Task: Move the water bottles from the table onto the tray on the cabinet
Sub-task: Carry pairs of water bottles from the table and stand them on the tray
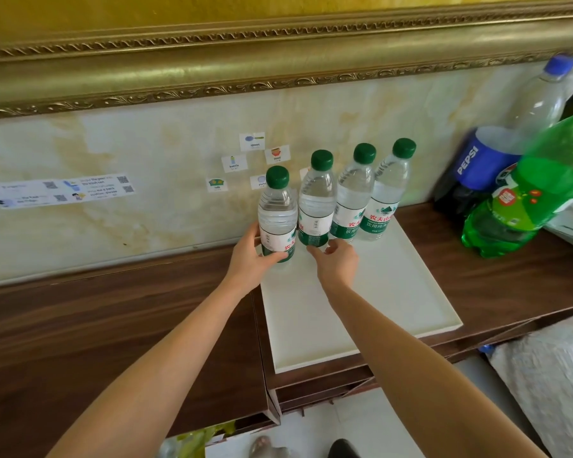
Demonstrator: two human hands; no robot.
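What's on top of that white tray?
Four water bottles with green caps stand in a row at the tray's far end. The left hand grips the leftmost one; the right hand touches the next. Their bases are partly hidden by the fingers.
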